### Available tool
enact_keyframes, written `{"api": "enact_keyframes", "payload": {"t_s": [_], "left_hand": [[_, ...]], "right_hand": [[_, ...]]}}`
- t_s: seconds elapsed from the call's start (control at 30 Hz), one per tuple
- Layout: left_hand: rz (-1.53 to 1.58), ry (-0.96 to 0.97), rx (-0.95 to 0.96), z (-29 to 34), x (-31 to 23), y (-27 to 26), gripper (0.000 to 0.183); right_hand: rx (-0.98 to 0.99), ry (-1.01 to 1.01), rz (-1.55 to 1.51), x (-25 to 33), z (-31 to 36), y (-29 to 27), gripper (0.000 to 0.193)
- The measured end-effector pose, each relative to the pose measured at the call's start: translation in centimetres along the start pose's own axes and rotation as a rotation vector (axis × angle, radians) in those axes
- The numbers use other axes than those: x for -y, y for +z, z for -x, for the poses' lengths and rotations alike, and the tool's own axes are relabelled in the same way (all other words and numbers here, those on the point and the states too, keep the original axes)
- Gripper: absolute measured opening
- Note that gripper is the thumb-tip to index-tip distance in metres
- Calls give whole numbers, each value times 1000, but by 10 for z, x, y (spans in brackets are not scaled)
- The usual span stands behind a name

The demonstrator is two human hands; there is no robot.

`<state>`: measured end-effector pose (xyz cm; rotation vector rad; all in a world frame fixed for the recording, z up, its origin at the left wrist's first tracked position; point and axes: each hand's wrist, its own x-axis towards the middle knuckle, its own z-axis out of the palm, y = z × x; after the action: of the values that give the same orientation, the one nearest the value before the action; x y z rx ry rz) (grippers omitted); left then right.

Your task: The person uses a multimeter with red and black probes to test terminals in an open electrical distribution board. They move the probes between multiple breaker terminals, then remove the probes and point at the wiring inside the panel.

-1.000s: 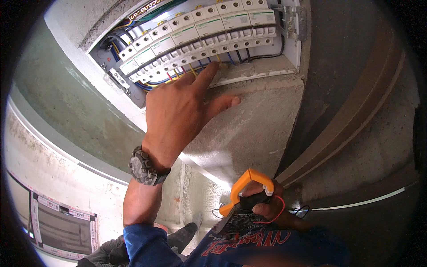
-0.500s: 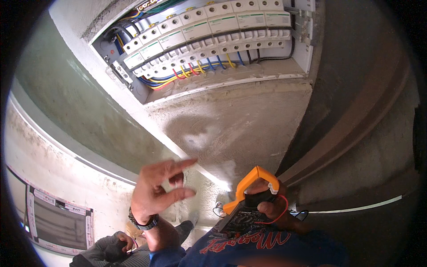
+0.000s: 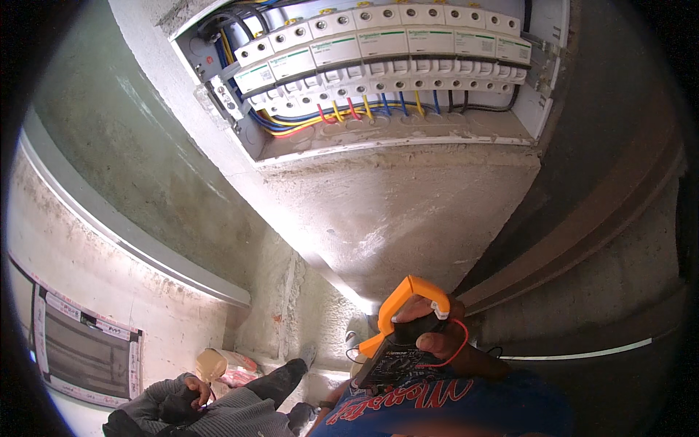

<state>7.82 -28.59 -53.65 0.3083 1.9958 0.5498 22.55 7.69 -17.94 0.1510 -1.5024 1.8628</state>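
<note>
My right hand (image 3: 440, 344) is closed around a clamp meter (image 3: 394, 304) with an orange jaw and a dark dial face, held low in front of my dark blue shirt. A red lead (image 3: 464, 342) curves from the meter past that hand, and a thin black lead loops at its other side. Only a strip of skin from my left hand or forearm (image 3: 333, 395) shows beside the meter at the lower edge; its fingers are hidden. Above, an uncovered electrical box (image 3: 397, 149) holds a row of white circuit breakers (image 3: 382, 45) with red, yellow, blue and black wires.
The box sits in a rough plastered wall (image 3: 386, 204). At lower left another person (image 3: 218, 415) in grey sits with one hand closed near the lap. Beside that person lies an opened bag (image 3: 229, 366). A taped window frame (image 3: 87, 349) stands at far left.
My left hand, raised with a finger pointing, has dropped almost out of sight at the lower edge. The breaker box appears shifted to the right. The meter stays in my right hand.
</note>
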Motion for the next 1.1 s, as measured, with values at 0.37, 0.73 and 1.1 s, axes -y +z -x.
{"api": "enact_keyframes", "payload": {"t_s": [0.37,0.73,1.1], "left_hand": [[624,331,46,71,-141,-103,55],[-532,1395,-1209,257,-404,-241,41],[-1319,1366,-1339,296,-530,-281,75]], "right_hand": [[23,34,55,-8,2,0,50],[-9,87,-4,1,8,6,47],[-64,86,0,7,21,3,49]]}}
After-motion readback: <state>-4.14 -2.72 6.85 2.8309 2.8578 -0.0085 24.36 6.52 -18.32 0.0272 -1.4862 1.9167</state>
